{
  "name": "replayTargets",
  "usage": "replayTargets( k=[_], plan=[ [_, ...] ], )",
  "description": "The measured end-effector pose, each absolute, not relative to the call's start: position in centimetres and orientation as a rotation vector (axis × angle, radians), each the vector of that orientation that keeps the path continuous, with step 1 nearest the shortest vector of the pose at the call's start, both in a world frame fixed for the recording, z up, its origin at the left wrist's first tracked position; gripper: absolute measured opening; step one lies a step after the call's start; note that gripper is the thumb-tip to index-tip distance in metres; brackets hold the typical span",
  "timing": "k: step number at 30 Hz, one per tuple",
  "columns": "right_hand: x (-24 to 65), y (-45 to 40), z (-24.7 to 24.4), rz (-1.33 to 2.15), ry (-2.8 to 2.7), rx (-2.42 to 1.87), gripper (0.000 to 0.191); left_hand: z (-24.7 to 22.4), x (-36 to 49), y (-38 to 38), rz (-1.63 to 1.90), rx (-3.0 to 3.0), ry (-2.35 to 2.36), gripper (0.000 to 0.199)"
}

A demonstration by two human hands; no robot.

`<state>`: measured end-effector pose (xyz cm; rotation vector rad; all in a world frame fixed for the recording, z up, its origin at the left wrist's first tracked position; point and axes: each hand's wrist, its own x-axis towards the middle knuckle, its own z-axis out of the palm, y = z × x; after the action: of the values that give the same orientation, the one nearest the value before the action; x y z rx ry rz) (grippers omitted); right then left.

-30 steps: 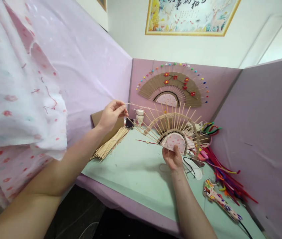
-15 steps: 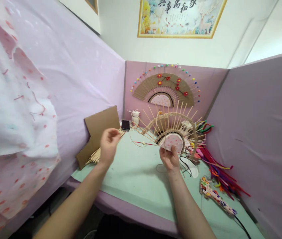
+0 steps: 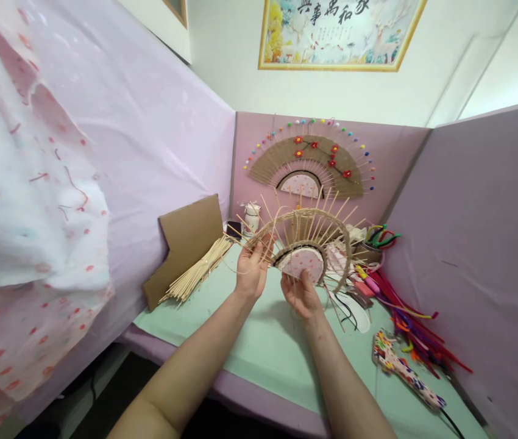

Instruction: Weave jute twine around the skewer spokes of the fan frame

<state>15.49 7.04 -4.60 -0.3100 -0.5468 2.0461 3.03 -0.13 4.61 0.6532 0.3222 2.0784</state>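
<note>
A half-round woven fan frame [image 3: 305, 263] with thin sticks fanning upward is held above the table. Its base is a pink dotted half disc with a dark rim. My right hand [image 3: 301, 294] is closed on the lower edge of that half disc, thumb in front. At the frame's left end, my left hand [image 3: 253, 268] has its fingers closed round the woven band and sticks. Thin cord loops hang about both hands. Behind the frame, a finished fan [image 3: 305, 155] with red flowers and coloured beads is on the pink panel.
Left of the hands lie a bundle of sticks [image 3: 199, 271] and brown cardboard [image 3: 188, 235]. A white jar [image 3: 252, 218] and a phone [image 3: 234, 229] are at the back. On the right are pipe cleaners [image 3: 409, 317], scissors [image 3: 382, 236] and a patterned glue gun [image 3: 408, 372].
My left hand has moved right, from beside the stick bundle to the left end of the woven frame, and closed on it. My right hand still holds the base.
</note>
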Motion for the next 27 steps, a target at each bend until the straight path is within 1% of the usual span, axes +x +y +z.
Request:
replayTargets(
  k=[1,6,7,9,12,15,18,20,24,25,27],
  plan=[
    [15.2,6.8,-4.6,2.098,-0.603,-0.372,0.017,4.7,2.6,-0.2,2.112,0.677,0.314,0.021],
    [15.1,5.2,-3.9,2.245,-1.091,-0.558,0.045,5.5,0.6,-0.6,2.238,0.813,0.326,0.017],
    [15.4,4.9,-3.6,2.225,-1.193,-0.553,0.048,5.7,0.2,-0.6,2.258,0.829,0.326,0.017],
    [16.2,4.6,-2.6,2.117,-1.309,-0.514,0.045,6.0,-0.7,-0.6,2.284,0.859,0.340,0.018],
    [17.5,5.0,-0.2,1.906,-1.304,-0.496,0.039,6.4,-2.1,-0.6,2.293,0.897,0.392,0.020],
    [17.9,6.0,3.2,1.654,-1.405,-0.668,0.045,6.9,-3.1,-0.7,2.306,0.942,0.419,0.020],
    [16.9,6.1,6.9,1.135,-1.499,-0.779,0.043,7.6,-3.6,-0.8,2.332,1.029,0.408,0.022],
    [15.4,5.5,9.3,0.818,-1.565,-0.683,0.041,8.1,-3.7,-0.8,2.360,1.086,0.407,0.021],
    [12.3,3.9,13.1,0.323,-1.651,-0.498,0.051,8.7,-3.9,-0.8,2.359,1.215,0.477,0.019],
    [11.7,3.9,13.8,0.269,-1.658,-0.489,0.048,8.8,-4.1,-0.8,2.349,1.242,0.494,0.018],
    [11.1,4.1,14.8,0.258,-1.672,-0.493,0.031,9.0,-4.4,-1.1,2.326,1.264,0.516,0.017]
  ],
)
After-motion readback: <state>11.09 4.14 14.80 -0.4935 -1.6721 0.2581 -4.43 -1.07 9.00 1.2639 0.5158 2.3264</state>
